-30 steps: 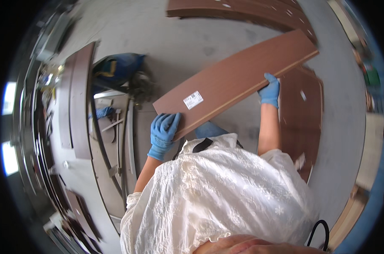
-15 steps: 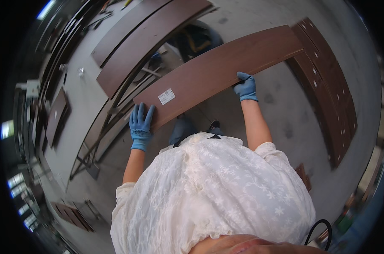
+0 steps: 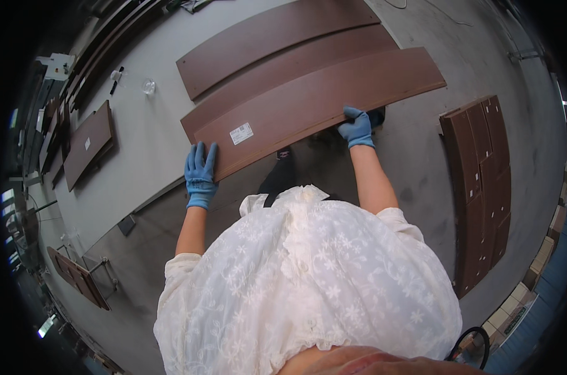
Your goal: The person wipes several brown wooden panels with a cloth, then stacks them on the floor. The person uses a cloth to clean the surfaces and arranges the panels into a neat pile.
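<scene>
A long brown board [image 3: 321,97] with a white label [image 3: 241,133] near its left end is held flat in front of me. My left hand [image 3: 201,178], in a blue glove, grips its near left corner, fingers lying on top. My right hand [image 3: 357,129], gloved alike, is closed on the near long edge right of the middle, thumb on top and the other fingers hidden below. The far part of the board overlaps another brown board [image 3: 202,117] on the table. Beyond that one lies a further brown board [image 3: 264,44].
The pale work table [image 3: 139,150] carries a clear plastic cup-like object [image 3: 148,86] and a labelled brown panel [image 3: 91,147]. A stack of brown boards [image 3: 483,187] with small white labels stands on the floor at right. More panels [image 3: 77,278] lean on a rack at lower left.
I have turned leftward, so the table boards now lie straight ahead and the floor stack is farther right. The held board has come over the table, still in both hands.
</scene>
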### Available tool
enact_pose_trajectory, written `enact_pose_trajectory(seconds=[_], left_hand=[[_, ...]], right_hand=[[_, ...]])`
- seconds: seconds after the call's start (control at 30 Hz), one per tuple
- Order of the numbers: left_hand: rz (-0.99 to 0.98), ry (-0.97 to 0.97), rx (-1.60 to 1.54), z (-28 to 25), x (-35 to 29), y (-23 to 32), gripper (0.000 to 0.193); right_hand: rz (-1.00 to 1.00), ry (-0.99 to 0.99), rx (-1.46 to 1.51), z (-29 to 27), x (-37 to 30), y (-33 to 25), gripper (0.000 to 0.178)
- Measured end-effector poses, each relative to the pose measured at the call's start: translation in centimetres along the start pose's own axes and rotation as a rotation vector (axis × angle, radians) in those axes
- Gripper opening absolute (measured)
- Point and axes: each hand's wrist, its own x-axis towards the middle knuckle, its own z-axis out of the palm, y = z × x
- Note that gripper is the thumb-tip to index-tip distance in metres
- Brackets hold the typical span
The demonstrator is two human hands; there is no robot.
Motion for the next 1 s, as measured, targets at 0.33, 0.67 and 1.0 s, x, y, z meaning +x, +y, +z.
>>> enact_pose_trajectory(seconds=[0.33,0.67,1.0], left_hand=[[-0.082,-0.052,-0.07,-0.9,-4.5,-1.7,0.107],[-0.145,-0.202,-0.292,0.7,-3.5,-6.0,0.085],[-1.079,0.016,-1.082,7.0,0.3,-7.1,0.084]], right_hand=[[0.085,-0.051,-0.144,-0.3,-4.2,2.3,0.048],[-0.047,0.049,-1.284,1.1,-6.2,2.2,0.059],[-0.432,0.001,-1.698,4.3,-4.8,3.6,0.053]])
